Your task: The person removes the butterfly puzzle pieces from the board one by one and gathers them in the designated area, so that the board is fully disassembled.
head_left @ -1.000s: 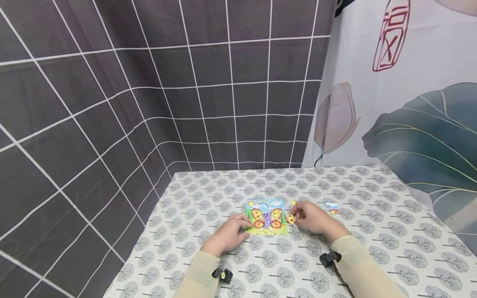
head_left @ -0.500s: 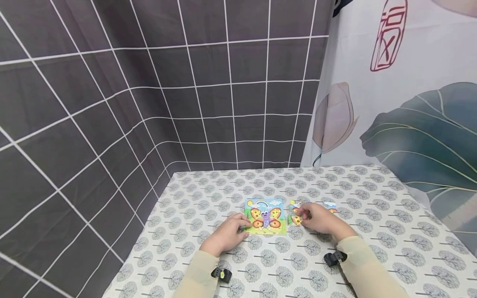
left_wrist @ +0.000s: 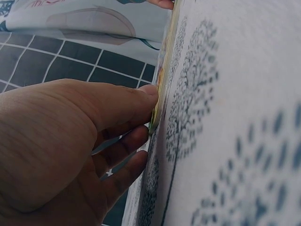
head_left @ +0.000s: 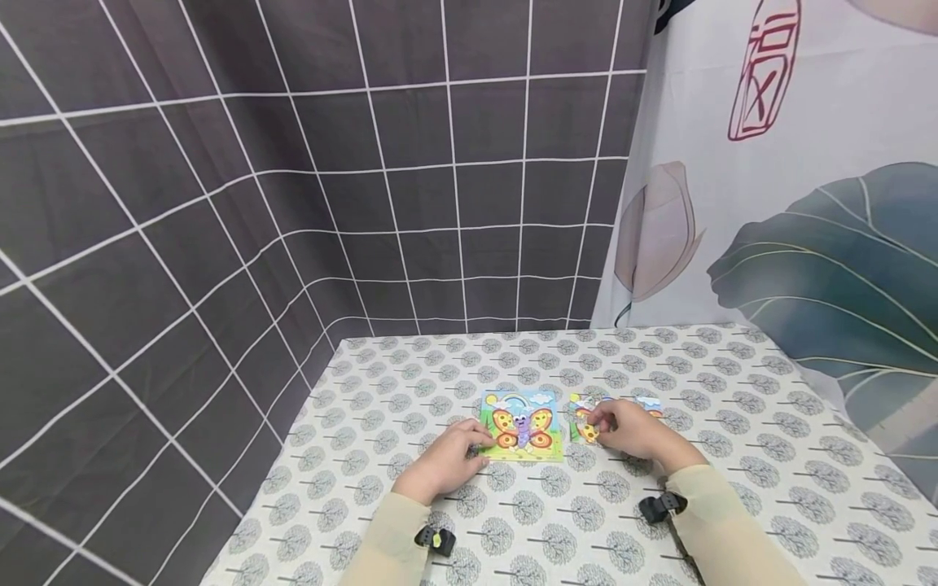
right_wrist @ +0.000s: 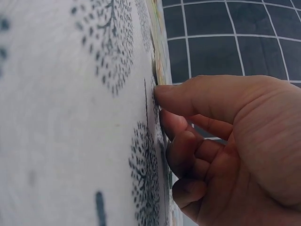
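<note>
Right of the butterfly board [head_left: 523,430], our right grip [head_left: 632,430] seems to pinch a puzzle piece [head_left: 587,434]; our left grip [head_left: 447,460] rests relaxed at the board's left edge. We should slide the piece flat, unhurried.

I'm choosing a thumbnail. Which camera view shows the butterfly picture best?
The head view: it shows the butterfly picture almost whole from above, the left hand at its edge. The left wrist view catches only its thin edge; the right wrist view shows a thin strip I cannot identify.
</note>
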Tool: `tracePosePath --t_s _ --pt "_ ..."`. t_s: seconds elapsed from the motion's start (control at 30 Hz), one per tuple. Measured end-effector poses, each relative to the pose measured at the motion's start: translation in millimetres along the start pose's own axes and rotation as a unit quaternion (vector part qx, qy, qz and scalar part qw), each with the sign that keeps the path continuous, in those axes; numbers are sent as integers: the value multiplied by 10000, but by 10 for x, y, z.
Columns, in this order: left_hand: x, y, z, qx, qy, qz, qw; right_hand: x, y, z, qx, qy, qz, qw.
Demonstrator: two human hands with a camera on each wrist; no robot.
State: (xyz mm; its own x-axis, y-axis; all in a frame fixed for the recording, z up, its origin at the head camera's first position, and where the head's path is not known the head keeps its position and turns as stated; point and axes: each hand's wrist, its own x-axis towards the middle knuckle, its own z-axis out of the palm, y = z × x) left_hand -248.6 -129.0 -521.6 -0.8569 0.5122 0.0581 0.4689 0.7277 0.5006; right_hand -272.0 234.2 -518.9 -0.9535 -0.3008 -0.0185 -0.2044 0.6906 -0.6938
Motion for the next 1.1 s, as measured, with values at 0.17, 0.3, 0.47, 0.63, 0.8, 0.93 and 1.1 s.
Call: tracePosePath --t_s 0.17,0.3,0.47,0.63,0.8,0.93,1.1 --pt "-2 -3 2 -4 -17 1 10000 4 6 -1 72 -37 28 10000" --pt "-5 1 -6 -10 -32 14 10000 8 14 -1 42 -26 35 10000" --pt "-4 12 -11 -14 -56 1 10000 12 14 2 -9 -10 81 10000" --pt "-9 37 -24 -21 -58 14 10000 25 -39 3 43 34 57 10000" --pt "-12 42 -28 -34 -32 32 10000 85 -148 49 -1 31 -109 9999" --pt "-5 33 -27 -197 18 -35 9998 150 -257 109 47 -71 -215 9997" --pt "-12 65 -35 -295 82 -40 9995 253 -406 180 -141 -120 -235 9996"
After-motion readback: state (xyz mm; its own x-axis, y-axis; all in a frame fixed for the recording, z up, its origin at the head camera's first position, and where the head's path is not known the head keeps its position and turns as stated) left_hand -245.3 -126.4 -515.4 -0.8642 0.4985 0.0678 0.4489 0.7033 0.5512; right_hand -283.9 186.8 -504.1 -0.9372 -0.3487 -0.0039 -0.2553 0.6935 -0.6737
